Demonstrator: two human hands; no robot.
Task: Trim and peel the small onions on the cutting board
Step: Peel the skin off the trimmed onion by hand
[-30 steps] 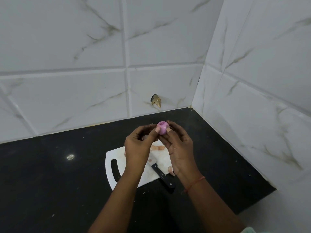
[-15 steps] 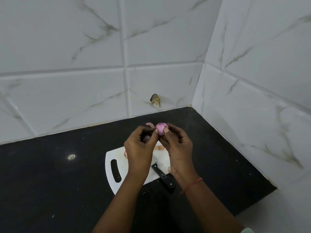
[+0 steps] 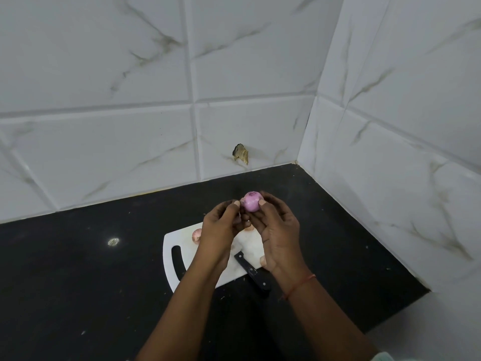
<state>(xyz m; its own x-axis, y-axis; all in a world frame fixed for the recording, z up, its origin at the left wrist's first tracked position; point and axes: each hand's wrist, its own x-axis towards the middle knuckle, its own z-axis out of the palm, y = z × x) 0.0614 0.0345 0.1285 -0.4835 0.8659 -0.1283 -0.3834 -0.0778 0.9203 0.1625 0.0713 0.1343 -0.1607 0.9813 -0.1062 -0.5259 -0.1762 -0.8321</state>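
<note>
Pink-purple small onion (image 3: 251,201) sat pinched between your two hands, held up above the white cutting board (image 3: 182,237), not touching it. Your right hand (image 3: 279,233) gripped it from the right side, thumb and curled fingertips wrapped round its lower half. Your left hand (image 3: 221,227) closed on its left side, thumb tip pressed at the onion's edge, fingers curled; whether a scrap of skin was pinched there, cannot tell. Onion looked mostly peeled, smooth and pale purple, with a darker patch on the left side. Second small onion (image 3: 196,235) lay on the board, partly hidden behind your left hand. Pale peel bit (image 3: 250,228) showed on the board between your hands. Black-handled knife (image 3: 252,270) lay on the board's near right edge, handle reaching off onto the black countertop (image 3: 78,269), blade hidden under your hands, neither hand touching it. Red thread (image 3: 299,286) circled your right wrist. Board sat near the corner of the white marbled tile walls (image 3: 130,100); a chipped spot (image 3: 240,154) marked the back wall tile low down.
</note>
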